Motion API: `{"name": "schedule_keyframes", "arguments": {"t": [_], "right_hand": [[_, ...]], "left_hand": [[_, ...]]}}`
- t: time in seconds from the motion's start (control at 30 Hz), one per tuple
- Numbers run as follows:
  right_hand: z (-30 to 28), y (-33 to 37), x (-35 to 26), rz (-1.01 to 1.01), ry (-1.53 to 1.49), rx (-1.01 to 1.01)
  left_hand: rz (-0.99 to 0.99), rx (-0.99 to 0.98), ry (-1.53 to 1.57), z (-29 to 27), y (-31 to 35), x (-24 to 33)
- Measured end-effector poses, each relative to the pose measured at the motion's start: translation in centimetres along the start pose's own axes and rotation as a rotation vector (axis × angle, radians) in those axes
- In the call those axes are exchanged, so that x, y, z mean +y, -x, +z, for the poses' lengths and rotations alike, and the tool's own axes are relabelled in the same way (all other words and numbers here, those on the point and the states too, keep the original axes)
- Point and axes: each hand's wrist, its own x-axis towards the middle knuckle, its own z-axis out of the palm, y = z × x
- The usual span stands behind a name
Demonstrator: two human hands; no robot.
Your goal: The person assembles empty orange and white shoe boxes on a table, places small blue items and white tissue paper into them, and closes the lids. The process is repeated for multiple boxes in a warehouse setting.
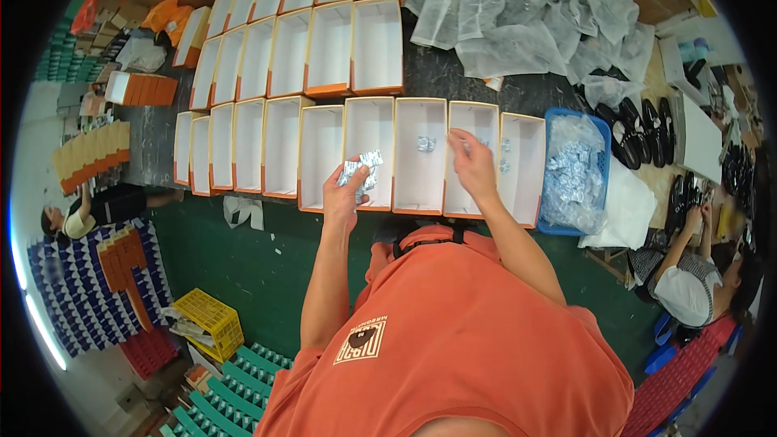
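My left hand [346,189] is closed on several small silver-and-white striped packets [364,165], over the front edge of an open shoebox [322,117]. My right hand [473,163] hovers over another open box [473,110], its fingers bent and slightly apart, with nothing visible between them. One small packet [426,144] lies on the white bottom of the box between my hands. Further packets [506,155] rest in the box at the right end of the row. My right hand partly hides the inside of the box below it.
More open white boxes with orange sides [330,40] stand in rows behind. A blue basket [552,221] holds a clear bag of packets [573,166]. Translucent wrapping sheets [518,12] are heaped at the back right, near black shoes [639,129]. Another person [688,283] works at the right.
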Motion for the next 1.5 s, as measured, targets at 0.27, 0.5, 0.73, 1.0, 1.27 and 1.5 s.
{"name": "schedule_keyframes", "arguments": {"t": [0.27, 0.5, 0.73, 1.0, 1.27, 1.5], "right_hand": [[-3.0, 0.9, 7.9, -0.007, 0.605, -0.13], [2.5, 1.7, 10.5, 0.102, 0.962, -0.245], [1.4, 2.2, 7.2, 0.298, 0.187, 0.014], [8.8, -5.2, -8.2, 0.376, -0.394, -0.265], [14.2, -13.8, -8.9, -0.318, 0.429, -0.018], [19.4, -2.8, -12.6, 0.004, -0.044, -0.487]], "left_hand": [[-0.032, 0.007, -0.382, -3.8, -3.9, -1.7], [-0.122, -0.06, -0.273, -6.3, -3.6, -0.3], [0.26, -0.157, -0.785, -8.6, -6.2, -2.4], [-0.042, -0.271, -0.564, -9.4, -6.0, -1.3], [-0.036, -0.28, -0.168, -9.6, -7.4, 1.4], [-0.131, -0.275, 0.424, -8.4, -9.2, 6.8]]}}
